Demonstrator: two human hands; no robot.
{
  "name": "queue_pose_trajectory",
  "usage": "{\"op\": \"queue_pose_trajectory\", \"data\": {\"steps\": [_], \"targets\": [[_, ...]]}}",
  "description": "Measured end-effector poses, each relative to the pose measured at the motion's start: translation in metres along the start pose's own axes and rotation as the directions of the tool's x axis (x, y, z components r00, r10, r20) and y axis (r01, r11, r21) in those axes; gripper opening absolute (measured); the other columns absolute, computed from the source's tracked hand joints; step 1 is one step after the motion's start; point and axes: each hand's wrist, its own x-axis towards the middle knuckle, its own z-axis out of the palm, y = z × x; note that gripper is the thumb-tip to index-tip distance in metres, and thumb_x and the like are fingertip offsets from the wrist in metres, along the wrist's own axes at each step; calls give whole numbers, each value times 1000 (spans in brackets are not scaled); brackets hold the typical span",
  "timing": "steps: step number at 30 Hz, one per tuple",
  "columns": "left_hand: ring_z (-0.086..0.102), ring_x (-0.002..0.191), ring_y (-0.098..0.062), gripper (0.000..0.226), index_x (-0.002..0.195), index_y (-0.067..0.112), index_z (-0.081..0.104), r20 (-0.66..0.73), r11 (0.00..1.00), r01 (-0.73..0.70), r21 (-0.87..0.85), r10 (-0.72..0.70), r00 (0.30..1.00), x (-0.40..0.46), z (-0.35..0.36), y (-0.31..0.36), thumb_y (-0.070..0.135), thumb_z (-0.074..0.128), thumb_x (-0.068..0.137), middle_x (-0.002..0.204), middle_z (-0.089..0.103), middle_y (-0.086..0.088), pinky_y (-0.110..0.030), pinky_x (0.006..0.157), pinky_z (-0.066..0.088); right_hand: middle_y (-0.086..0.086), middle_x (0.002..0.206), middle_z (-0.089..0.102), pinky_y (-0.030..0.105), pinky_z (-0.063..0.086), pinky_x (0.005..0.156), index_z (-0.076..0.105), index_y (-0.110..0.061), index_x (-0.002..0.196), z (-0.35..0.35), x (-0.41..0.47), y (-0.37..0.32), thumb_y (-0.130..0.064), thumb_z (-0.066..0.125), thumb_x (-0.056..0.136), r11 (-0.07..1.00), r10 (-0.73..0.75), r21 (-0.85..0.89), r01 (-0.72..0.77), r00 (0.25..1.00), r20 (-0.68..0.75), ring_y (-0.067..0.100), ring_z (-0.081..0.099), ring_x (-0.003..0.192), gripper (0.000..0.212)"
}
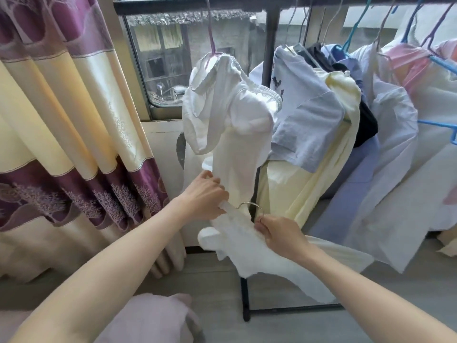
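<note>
Closest to us, at the bottom edge, a heap of pale pink fabric (153,318) lies on the grey floor (210,280), under our left forearm. Beyond it both our arms reach to a small white garment (237,243), which we hold low in front of the hanging laundry. Our left hand (205,194) is curled round the garment's upper edge, fingers closed on the cloth. Our right hand (279,233) pinches the foot of a metal hook (249,205) that arches up out of the garment between the two hands. Thumb and forefinger are tight together there, and the other fingers lie against the cloth.

Right over our hands, white trousers (222,107) hang from a purple hanger (210,33). One leg falls against our left knuckles and comes down just beside the hook, so it crowds the space above the garment. Just behind it stands the clothes rack's black post (270,45).

To the right the hanging clothes are packed close. We see a grey-blue T-shirt (304,107) touching a pale yellow garment (309,181), then a white shirt (395,144) and a pink garment (408,60), with blue hangers (356,28) above. To the left a purple and cream curtain (74,120) hangs beside the window (173,58).
</note>
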Motion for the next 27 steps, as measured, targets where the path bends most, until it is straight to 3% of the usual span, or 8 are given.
{"op": "queue_pose_trajectory", "data": {"steps": [3, 5, 8, 11, 15, 17, 22, 27], "targets": [[49, 97, -21, 24, 93, 17, 64, -47, 999, -22, -27, 21, 999, -12, 11, -32, 37, 60, 80, 88, 62, 2, -34, 89, 37, 11, 84, 65, 29, 29, 61, 62, -3, 90, 3, 17, -21, -18, 45, 96, 984, 110, 157, -82, 977, -180, 31, 59, 77, 23], [55, 86, -26, 20, 80, 14, 64, -126, 999, 18, -34, -22, 992, -20, 17, -54, 22, 72, 62, 82, 60, -2, -35, 72, 46, 10, 78, 62, 29, 31, 62, 62, -3, 87, 1, 29, -35, -12, 45, 95, 945, 210, 300, -130, 945, -252, 27, 54, 70, 21], [56, 86, -34, 28, 85, 7, 60, -233, 950, 132, -283, -202, 951, -25, 20, -83, -1, 67, 59, 104, 56, -12, -34, 57, 47, 12, 77, 57, 34, 32, 65, 52, -12, 70, 4, 57, -61, -17, 43, 96, 934, 232, 302, -193, 968, -99, 28, 52, 75, 28], [54, 94, -35, 33, 107, 8, 50, -233, 839, 219, -499, -372, 898, -25, 21, -99, -4, 48, 77, 125, 47, -11, -36, 64, 42, 9, 82, 61, 30, 30, 63, 56, -12, 77, 16, 80, -89, -25, 44, 96, 969, 162, 188, -161, 987, 12, 24, 53, 77, 26], [57, 83, -39, 31, 107, 6, 49, -161, 525, 215, -823, -579, 799, -29, 32, -115, -7, 40, 81, 89, 62, -18, -37, 67, 39, 10, 96, 65, 29, 27, 64, 60, -7, 93, 24, 94, -115, -25, 41, 97, 984, 148, 130, -125, 971, -186, 30, 57, 92, 27], [58, 78, -38, 24, 103, 4, 51, -190, 472, 185, -862, -639, 745, -31, 35, -121, -6, 44, 83, 77, 61, -13, -32, 61, 35, 12, 97, 65, 29, 26, 64, 60, -6, 93, 19, 98, -122, -23, 40, 97, 982, 164, 130, -134, 952, -257, 32, 57, 92, 26], [61, 68, -36, 24, 96, 6, 57, -331, 545, 170, -821, -697, 635, -33, 23, -129, 23, 48, 81, 71, 64, -15, -30, 58, 36, 16, 91, 62, 33, 29, 63, 59, -4, 86, -2, 111, -133, -27, 35, 96, 980, 190, 137, -145, 888, -418, 37, 57, 85, 35], [61, 83, -35, 35, 104, 14, 54, -253, 485, 248, -839, -749, 612, -30, 5, -143, 38, 52, 79, 88, 66, -10, -31, 64, 36, 15, 95, 63, 37, 37, 68, 53, -10, 80, -19, 128, -134, -25, 41, 95, 987, 150, 100, -129, 957, -247, 37, 56, 90, 25]]}}
